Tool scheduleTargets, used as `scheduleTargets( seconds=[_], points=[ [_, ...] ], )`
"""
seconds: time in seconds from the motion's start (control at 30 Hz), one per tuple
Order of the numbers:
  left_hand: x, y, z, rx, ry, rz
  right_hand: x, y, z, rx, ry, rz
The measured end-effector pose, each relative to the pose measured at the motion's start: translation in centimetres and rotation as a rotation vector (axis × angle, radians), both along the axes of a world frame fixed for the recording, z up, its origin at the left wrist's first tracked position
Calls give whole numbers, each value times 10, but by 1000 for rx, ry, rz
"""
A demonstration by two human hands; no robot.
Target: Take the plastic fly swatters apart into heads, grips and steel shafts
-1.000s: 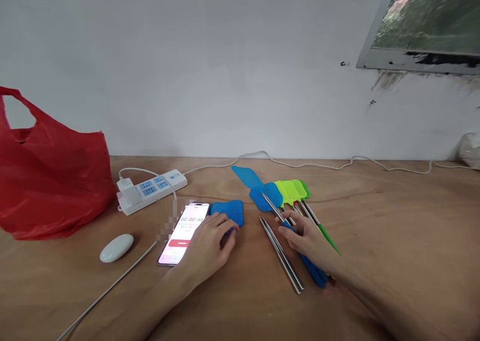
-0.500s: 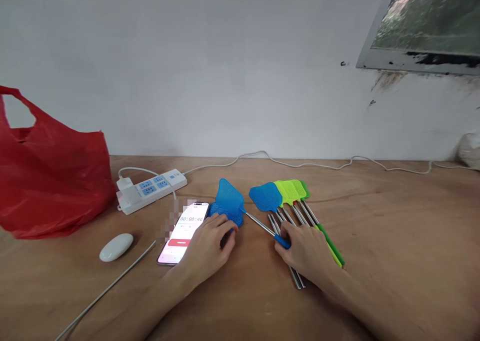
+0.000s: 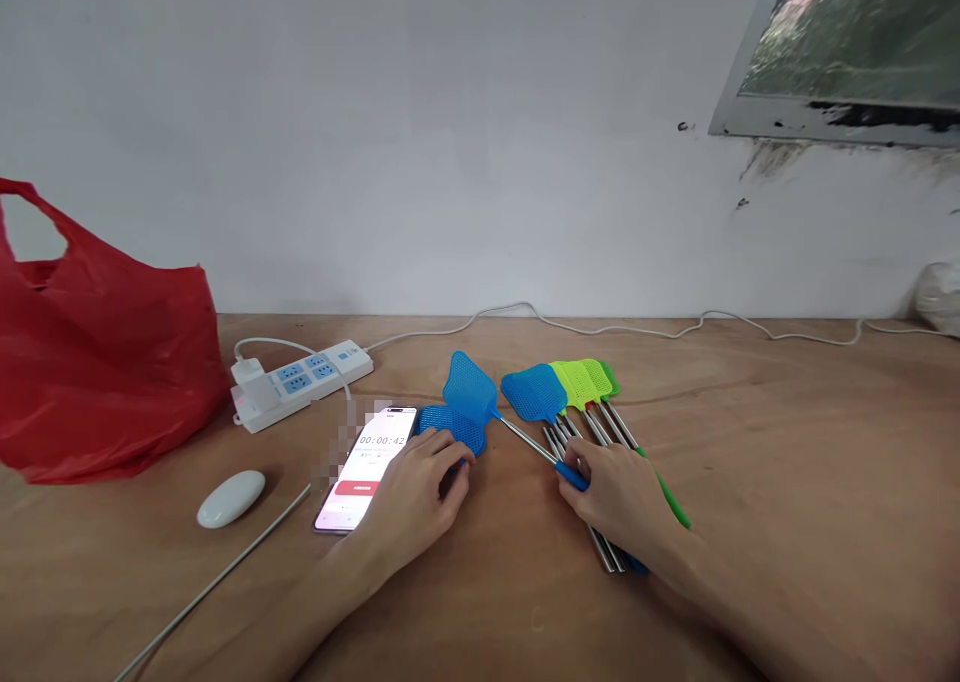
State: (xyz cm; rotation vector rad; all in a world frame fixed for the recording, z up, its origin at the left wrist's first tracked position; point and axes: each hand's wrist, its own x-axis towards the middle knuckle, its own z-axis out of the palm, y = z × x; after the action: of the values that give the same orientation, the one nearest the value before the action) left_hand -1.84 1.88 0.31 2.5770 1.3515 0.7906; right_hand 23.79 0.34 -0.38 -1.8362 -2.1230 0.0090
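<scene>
My right hand (image 3: 616, 495) is closed on the blue grip of a blue fly swatter (image 3: 471, 390), whose mesh head stands tilted above the table, its metal rod running back to my fingers. Under that hand lie several more swatters (image 3: 570, 386) with blue, yellow-green and green heads and metal rods. My left hand (image 3: 414, 492) rests with curled fingers on the handle of another blue swatter (image 3: 452, 425) that lies flat. A lit phone (image 3: 367, 464) showing a timer lies just left of that hand.
A red plastic bag (image 3: 97, 357) stands at the left. A white power strip (image 3: 300, 380) with a cord (image 3: 622, 328) runs along the back of the wooden table (image 3: 787, 442). A white oval object (image 3: 231, 497) lies front left. A framed picture (image 3: 847, 52) hangs upper right.
My right hand swung the blue swatter from the pile leftwards, its head now raised beside the flat blue swatter. The phone timer went from 40 to 42. My left hand stayed put.
</scene>
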Motion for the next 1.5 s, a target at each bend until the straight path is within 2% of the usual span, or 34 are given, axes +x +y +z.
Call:
scheduleTargets(
  seconds=[0.33, 0.7, 0.97, 1.1, 1.2, 1.37, 1.5],
  points=[
    [-2, 1, 0, -1, -2, 10, 4, 1, -6, 51, 4, 14],
    [-2, -1, 2, -9, -12, 13, 3, 0, -4, 64, 33, 25],
    [-3, 1, 0, 13, -38, 33, 6, 2, -2, 82, 191, 94],
    [-5, 2, 1, 118, -141, 95, 8, 0, 4, 81, 228, 216],
    [-4, 2, 3, 191, -306, 184, 9, -3, 9, 54, 204, 273],
    [-3, 2, 5, 76, -589, 226, 9, -6, 12, 17, 197, 341],
    [-7, 4, 7, 24, -639, 225, 10, -5, 10, 39, 191, 367]
  ],
)
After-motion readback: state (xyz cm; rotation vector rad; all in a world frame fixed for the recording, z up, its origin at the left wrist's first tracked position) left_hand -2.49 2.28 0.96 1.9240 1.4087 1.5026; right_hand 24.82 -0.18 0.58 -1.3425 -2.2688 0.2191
